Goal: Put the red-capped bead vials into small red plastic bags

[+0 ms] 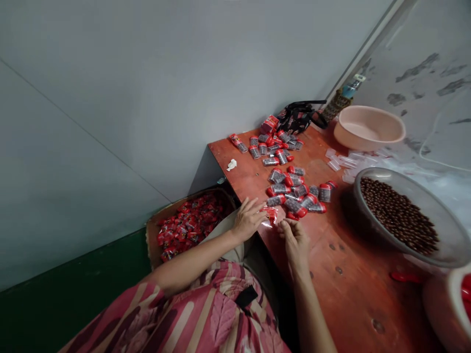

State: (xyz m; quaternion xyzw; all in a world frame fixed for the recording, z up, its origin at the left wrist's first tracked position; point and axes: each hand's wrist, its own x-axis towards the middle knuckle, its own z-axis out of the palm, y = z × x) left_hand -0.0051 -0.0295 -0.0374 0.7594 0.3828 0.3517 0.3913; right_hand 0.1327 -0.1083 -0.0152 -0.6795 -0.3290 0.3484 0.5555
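Note:
At the near left edge of the red table lies a small red and clear plastic wrapper (270,215). The fingers of my left hand (247,219) reach over its left side and grip it, the thumb hidden. On its right, my right hand (295,240) has thumb and forefinger pinched together close to the wrapper's edge; what is in the pinch, if anything, is too small to make out. Just beyond both hands lies a pile of clear tubes with red caps (294,193), filled with dark balls. A second group of such tubes (272,147) is farther back.
A cardboard box (152,245) of red packets stands low at the left. On the right are a grey bowl (451,230) of brown balls, a pink basin (368,130), empty clear tubes (348,161) and a tub (439,304) with red contents. A dark patterned bag (296,117) sits against the wall.

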